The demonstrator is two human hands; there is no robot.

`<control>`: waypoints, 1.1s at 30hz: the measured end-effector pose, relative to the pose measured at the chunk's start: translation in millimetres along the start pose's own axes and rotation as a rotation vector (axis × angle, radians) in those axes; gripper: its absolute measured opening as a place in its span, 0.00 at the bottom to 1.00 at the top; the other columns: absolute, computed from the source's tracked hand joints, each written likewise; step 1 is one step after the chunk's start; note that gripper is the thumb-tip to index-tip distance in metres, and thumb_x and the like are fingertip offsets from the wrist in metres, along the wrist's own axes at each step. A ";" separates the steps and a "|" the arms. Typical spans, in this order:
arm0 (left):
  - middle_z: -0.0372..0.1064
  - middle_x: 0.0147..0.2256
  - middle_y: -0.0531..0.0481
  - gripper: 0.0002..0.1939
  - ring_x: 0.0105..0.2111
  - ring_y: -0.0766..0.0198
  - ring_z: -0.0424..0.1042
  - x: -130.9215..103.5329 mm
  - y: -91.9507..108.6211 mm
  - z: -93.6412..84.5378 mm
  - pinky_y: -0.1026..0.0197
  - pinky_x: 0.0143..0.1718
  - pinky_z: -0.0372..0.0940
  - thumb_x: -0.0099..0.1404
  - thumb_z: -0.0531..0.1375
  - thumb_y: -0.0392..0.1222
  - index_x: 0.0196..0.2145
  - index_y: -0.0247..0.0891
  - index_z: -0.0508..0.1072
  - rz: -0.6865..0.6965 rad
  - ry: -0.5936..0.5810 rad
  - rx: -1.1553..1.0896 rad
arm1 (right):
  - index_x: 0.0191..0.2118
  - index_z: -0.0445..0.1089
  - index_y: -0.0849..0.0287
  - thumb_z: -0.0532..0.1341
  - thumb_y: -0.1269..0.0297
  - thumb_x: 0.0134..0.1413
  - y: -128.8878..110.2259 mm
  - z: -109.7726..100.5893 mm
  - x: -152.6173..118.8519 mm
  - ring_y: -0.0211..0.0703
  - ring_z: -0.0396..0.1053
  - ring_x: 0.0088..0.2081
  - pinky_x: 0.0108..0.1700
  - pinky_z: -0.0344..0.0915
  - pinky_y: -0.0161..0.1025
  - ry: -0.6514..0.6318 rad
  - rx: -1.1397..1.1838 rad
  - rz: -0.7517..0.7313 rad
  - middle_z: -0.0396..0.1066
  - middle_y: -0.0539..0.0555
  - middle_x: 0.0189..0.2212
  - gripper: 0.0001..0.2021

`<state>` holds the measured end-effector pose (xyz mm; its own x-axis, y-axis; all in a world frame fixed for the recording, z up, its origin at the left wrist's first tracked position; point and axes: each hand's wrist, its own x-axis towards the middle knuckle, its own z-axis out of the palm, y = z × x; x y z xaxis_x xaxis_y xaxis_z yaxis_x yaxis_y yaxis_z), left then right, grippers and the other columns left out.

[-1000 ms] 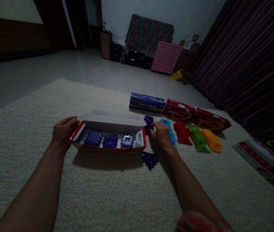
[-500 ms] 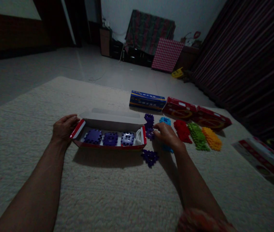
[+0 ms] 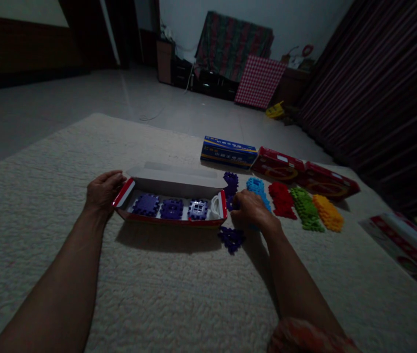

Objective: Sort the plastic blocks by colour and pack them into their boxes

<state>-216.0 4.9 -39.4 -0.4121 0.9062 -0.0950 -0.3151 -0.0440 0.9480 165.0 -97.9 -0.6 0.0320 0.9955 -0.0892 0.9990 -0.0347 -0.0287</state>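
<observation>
My left hand (image 3: 102, 192) is closed on the left end of an open cardboard box (image 3: 171, 223), red-edged outside and white inside. In the box lie purple notched building pieces: a solid square (image 3: 146, 205), a square (image 3: 171, 209) and a window-patterned square (image 3: 197, 209). A white looped cord (image 3: 215, 206) sits at its right end. Just right of the box, my right hand (image 3: 253, 208) has its fingers closed at a purple building piece (image 3: 231, 202), partly hidden by them. More purple pieces lie behind it (image 3: 231, 181) and in front, a triangular group (image 3: 232, 239).
Piles of light blue (image 3: 257, 186), red (image 3: 282, 200), green (image 3: 306, 210) and yellow pieces (image 3: 328, 213) lie rightward on the cream mat (image 3: 164, 299). Behind them stand a blue box (image 3: 228, 152) and two red boxes (image 3: 280, 164). Another red-white box (image 3: 406, 245) lies far right.
My right hand's fingers have curled in more over the purple piece beside the box. The left hand keeps its place at the box end. The whole view has shifted slightly.
</observation>
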 end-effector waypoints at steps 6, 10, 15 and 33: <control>0.73 0.23 0.52 0.10 0.21 0.67 0.69 0.1 0.3 1.1 0.66 0.24 0.64 0.47 0.66 0.31 0.31 0.32 0.76 -0.027 -0.008 -0.017 | 0.38 0.76 0.57 0.69 0.64 0.47 9.4 3.6 4.8 0.54 0.71 0.42 0.43 0.64 0.45 0.087 -0.095 -0.032 0.75 0.60 0.39 0.10; 0.72 0.24 0.51 0.12 0.21 0.68 0.67 0.1 1.1 1.9 0.66 0.24 0.62 0.46 0.66 0.34 0.32 0.33 0.76 -0.023 -0.007 0.008 | 0.38 0.75 0.56 0.69 0.59 0.48 22.5 -10.9 5.8 0.55 0.72 0.40 0.40 0.65 0.46 0.200 -0.035 -0.034 0.76 0.59 0.38 0.11; 0.72 0.25 0.50 0.13 0.22 0.68 0.68 3.1 -3.4 -0.9 0.65 0.25 0.63 0.46 0.67 0.37 0.32 0.33 0.75 -0.026 -0.050 -0.042 | 0.40 0.74 0.56 0.69 0.56 0.48 1.6 -45.7 -2.5 0.52 0.73 0.38 0.40 0.67 0.45 0.349 0.216 -0.240 0.76 0.57 0.38 0.14; 0.71 0.26 0.49 0.13 0.22 0.68 0.66 10.2 -10.4 -5.4 0.63 0.26 0.61 0.46 0.69 0.38 0.32 0.35 0.75 -0.048 -0.096 -0.098 | 0.43 0.74 0.54 0.70 0.61 0.50 -127.8 -47.2 8.9 0.51 0.71 0.40 0.42 0.67 0.44 0.094 0.174 -0.526 0.74 0.57 0.41 0.14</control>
<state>-221.6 12.4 -51.9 -0.3120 0.9442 -0.1053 -0.4163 -0.0362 0.9085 39.1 -80.5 49.3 -0.4581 0.8861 0.0705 0.8617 0.4622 -0.2096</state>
